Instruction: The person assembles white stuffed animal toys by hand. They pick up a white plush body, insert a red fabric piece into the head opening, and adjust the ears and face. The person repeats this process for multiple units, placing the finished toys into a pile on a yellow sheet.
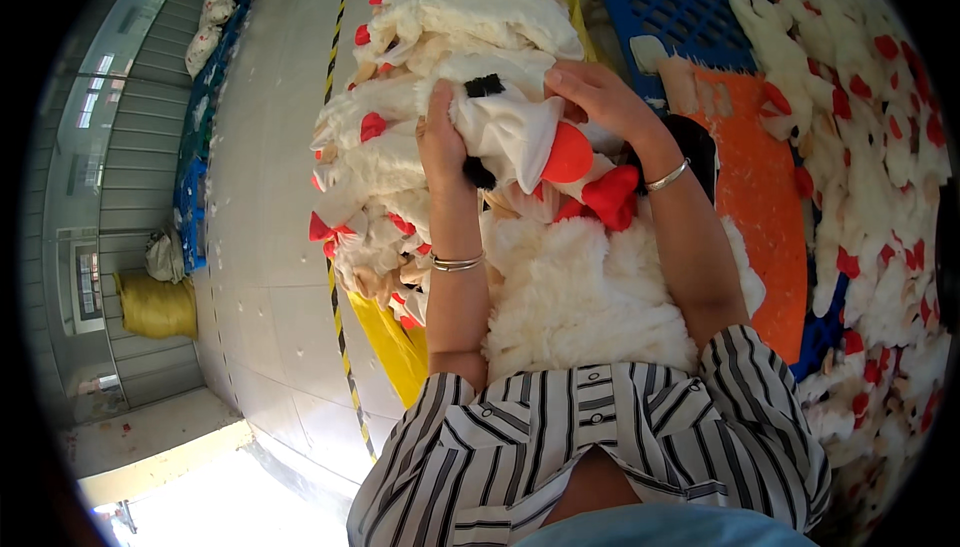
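A white, unstuffed plush toy skin (505, 132) with black furry patches and a round red piece is up in front of me. My left hand (440, 142) grips its left edge, thumb on top and fingers mostly hidden. On the far right side, my right hand (600, 102) bends its fingers over the same skin, their tips partly hidden by the fabric. Bright red fabric (612, 197) shows just below the round red piece. Fluffy white plush (590, 297) covers my lap.
Beyond my hands lies a heap of white plush skins (480, 12) with red parts, partly over a yellow sheet (385, 342). To the right are an orange panel (750, 217), a blue slatted pallet (680, 7) and more plush skins (855, 157). A yellow sack (158, 304) stands far left.
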{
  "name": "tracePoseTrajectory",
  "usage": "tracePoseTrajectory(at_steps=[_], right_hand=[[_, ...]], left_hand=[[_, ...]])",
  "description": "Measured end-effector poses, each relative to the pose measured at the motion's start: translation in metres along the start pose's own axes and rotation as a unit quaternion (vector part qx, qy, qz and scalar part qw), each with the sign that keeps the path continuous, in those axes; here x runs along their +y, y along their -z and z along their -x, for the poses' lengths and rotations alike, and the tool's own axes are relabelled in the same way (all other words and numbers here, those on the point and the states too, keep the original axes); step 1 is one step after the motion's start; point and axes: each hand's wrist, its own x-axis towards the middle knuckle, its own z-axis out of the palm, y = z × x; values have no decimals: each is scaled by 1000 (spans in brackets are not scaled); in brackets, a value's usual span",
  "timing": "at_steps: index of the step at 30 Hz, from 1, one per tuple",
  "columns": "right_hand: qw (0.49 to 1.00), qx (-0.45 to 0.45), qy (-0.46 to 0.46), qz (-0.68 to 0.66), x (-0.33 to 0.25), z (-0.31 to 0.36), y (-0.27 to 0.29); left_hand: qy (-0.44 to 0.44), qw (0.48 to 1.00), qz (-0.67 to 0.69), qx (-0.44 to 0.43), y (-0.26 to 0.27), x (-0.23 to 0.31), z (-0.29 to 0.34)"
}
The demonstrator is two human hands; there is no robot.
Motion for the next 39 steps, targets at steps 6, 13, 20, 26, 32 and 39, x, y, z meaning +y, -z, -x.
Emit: tracePoseTrajectory(at_steps=[6,13,20,26,32,39], right_hand=[[972,-191,-87,107,2,3,-20],[987,-87,-133,-23,-19,9,-27],[969,-133,-27,209,-9,16,-50],[995,38,70,-66,-78,35,-25],[969,100,61,-216,-42,21,-5],[990,25,137,35,-21,10,-6]], left_hand=[[30,997,58,29,21,12,-4],[-53,994,43,82,13,12,7],[-85,993,7,84,5,7,10],[-119,992,-44,10,28,-30,-5],[43,848,-335,-408,10,7,29],[-52,986,28,-155,-23,59,3]])
